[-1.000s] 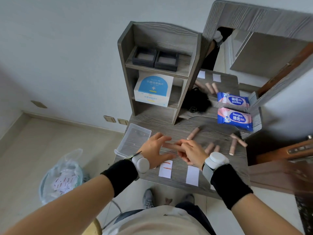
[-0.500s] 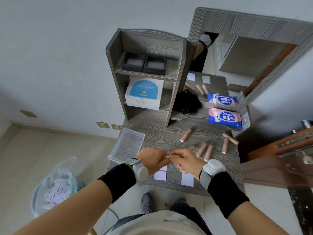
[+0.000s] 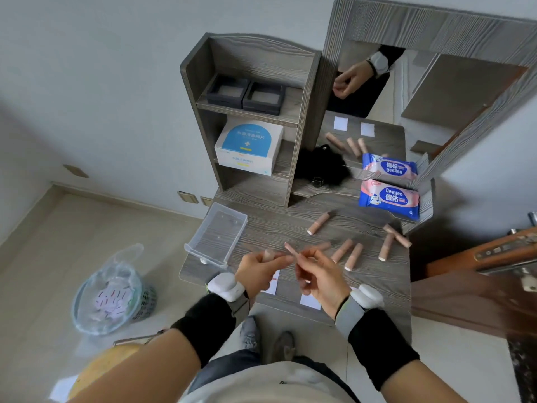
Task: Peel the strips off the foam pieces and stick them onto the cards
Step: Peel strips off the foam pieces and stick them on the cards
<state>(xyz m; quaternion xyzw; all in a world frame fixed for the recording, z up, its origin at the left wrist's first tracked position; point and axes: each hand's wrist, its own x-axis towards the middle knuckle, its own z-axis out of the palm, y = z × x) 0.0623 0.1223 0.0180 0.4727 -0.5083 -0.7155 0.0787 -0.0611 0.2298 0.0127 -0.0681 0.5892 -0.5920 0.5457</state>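
Note:
My left hand (image 3: pixel 257 273) holds a pink foam piece (image 3: pixel 268 254) in its curled fingers above the front of the grey table (image 3: pixel 290 222). My right hand (image 3: pixel 319 276) pinches a thin pink strip (image 3: pixel 290 248) that sticks up towards the left hand. Two white cards lie at the table's front edge: one (image 3: pixel 273 284) partly hidden by my left hand, the other (image 3: pixel 310 301) below my right hand. Several more foam pieces (image 3: pixel 343 251) lie on the table to the right.
A clear plastic box (image 3: pixel 216 234) sits at the table's left edge. A shelf unit (image 3: pixel 252 117) and a mirror (image 3: pixel 377 112) stand at the back, with a blue wipes pack (image 3: pixel 389 199) at the right. A bag-lined bin (image 3: pixel 113 289) is on the floor to the left.
My hands, joined fingertip to fingertip before, have drawn slightly apart, and the strip now shows between them. The view has shifted.

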